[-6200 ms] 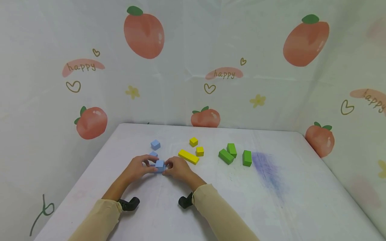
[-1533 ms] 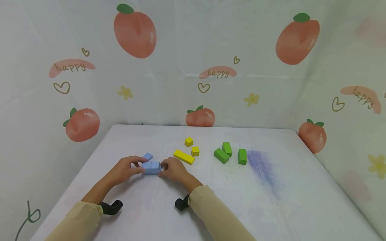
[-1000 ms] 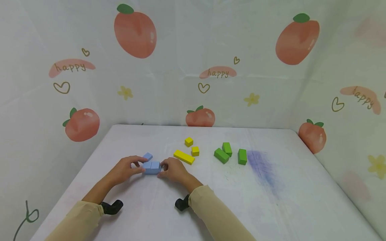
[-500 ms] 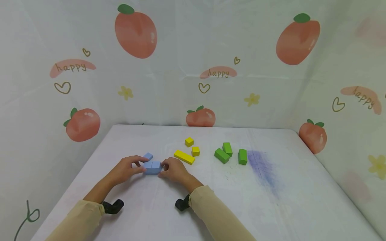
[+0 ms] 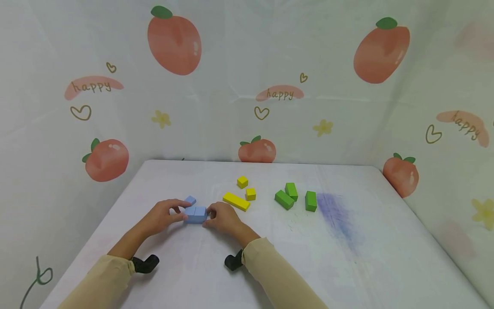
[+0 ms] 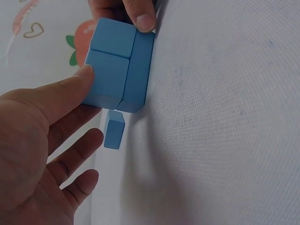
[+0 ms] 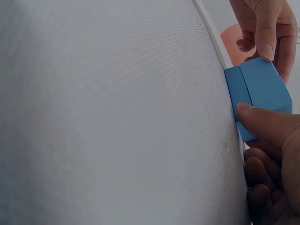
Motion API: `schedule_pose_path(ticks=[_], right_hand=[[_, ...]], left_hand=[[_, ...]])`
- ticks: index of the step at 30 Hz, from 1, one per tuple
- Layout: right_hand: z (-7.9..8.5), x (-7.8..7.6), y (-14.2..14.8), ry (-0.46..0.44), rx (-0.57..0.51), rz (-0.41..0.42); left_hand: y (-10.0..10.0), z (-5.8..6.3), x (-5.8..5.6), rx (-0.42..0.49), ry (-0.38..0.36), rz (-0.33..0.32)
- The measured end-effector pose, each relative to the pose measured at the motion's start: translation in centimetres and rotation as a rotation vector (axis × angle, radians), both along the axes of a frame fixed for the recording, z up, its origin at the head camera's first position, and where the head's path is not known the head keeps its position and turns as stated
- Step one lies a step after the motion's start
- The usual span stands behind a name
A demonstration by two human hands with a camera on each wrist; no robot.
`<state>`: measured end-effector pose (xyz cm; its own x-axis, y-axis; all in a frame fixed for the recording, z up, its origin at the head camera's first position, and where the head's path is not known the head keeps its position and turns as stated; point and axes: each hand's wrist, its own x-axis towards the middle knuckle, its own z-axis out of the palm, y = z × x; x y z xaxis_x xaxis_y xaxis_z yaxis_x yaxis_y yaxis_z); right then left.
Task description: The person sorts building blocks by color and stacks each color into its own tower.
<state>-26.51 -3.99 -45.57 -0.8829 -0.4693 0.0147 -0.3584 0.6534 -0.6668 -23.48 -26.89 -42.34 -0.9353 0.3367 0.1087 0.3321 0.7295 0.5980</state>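
Blue blocks [image 5: 197,218], four; yellow blocks [image 5: 236,201], three; green blocks [image 5: 284,200], three

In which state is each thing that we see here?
Blue cubes: side by side, stacked
Blue bar: under them, lengthwise
Other blue block: unstacked, behind the cubes
Left hand: grips left cube
Right hand: holds bar's right end
Yellow bar: lying flat
Yellow cubes: apart, unstacked
Green blocks: lying, unstacked

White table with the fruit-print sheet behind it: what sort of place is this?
Perhaps a play corner or a small filming set: a white table bearing blue blocks, yellow blocks and green blocks, with a fruit-print sheet behind it.
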Motion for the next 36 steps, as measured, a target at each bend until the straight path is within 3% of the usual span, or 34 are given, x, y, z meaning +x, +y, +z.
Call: schedule_pose_path(ticks=[26,30,36], right_hand=[[-0.1,-0.2,0.1,-0.014,-0.015,0.006],[-0.1,-0.2,0.1,-0.028,-0.008,-0.003],[0.1,-0.2,0.1,-0.043,-0.006,-0.01]], left_hand=[[-0.1,0.3,-0.1,0.0,0.0,-0.012],[-0.2,0.6,-0.3,0.02,0.012,0.037],[-0.1,0.4,-1.6,0.068,0.04,0.175]])
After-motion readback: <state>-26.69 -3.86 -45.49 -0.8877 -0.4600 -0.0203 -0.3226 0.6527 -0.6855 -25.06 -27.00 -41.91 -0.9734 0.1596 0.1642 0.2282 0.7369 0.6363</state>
